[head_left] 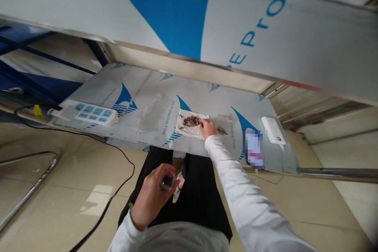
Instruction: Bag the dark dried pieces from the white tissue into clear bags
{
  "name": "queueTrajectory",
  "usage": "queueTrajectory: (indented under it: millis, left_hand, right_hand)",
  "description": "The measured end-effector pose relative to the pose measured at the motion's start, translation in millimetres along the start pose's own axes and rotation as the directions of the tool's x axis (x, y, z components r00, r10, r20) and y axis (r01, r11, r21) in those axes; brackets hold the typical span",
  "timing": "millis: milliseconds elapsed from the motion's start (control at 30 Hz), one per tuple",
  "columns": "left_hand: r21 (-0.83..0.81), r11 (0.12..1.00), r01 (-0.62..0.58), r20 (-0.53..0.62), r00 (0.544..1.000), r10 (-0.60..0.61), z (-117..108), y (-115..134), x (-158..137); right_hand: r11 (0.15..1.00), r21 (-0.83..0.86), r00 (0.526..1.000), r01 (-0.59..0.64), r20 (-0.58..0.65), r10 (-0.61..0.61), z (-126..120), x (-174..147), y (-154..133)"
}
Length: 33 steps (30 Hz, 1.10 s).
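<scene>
My left hand point(155, 189) is wrapped round a small clear plastic cup point(167, 180), held above my lap with its round mouth towards me. Something dark shows inside it, too small to name. On the table, a pile of small shiny brown pieces point(191, 121) lies on a white paper or cloth point(193, 131). The fingers of my right hand point(208, 128) are pinched together at the pile's right edge; whatever is between the fingertips is hidden. Just right of that hand lies a clear bag point(221, 130) with more dark pieces.
A flat clear plastic bag point(152, 114) and a white power strip point(96, 114) lie to the left. At the right are a phone point(254, 147) and a white cabled box point(273, 130). A film-covered shelf point(189, 15) overhangs the table point(141, 82). A black cable point(118, 189) hangs down left.
</scene>
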<state>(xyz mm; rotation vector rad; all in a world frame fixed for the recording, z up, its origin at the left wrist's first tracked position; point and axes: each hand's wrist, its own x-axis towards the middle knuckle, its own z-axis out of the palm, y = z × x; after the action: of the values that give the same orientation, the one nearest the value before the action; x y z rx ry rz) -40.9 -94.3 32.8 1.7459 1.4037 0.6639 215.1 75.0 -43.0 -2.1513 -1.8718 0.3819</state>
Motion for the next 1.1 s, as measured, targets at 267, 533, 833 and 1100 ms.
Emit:
queueTrajectory:
  millis: [267, 533, 833, 1100]
  left_hand:
    - [-0.034, 0.999, 0.013, -0.027, 1.0, -0.014, -3.8, -4.0, -0.7]
    - [-0.046, 0.999, -0.013, -0.086, 0.996, 0.009, -3.3, -6.0, 7.0]
    - [-0.135, 0.981, -0.136, -0.244, 0.965, 0.1, 0.1, 50.1, 41.5]
    - [-0.223, 0.952, -0.209, -0.341, 0.932, 0.125, 2.5, 65.4, 35.1]
  right_hand:
    - [0.994, 0.074, 0.995, -0.086, -0.039, 0.089, -0.3, -0.6, -8.1]
    - [0.916, 0.392, 0.982, -0.087, -0.124, 0.146, -30.1, -7.4, -16.3]
    - [0.377, 0.924, 0.992, 0.059, -0.096, 0.081, -101.9, -147.2, -114.8]
    - [0.557, 0.805, 0.959, 0.205, -0.279, 0.05, -96.7, -180.4, -140.5]
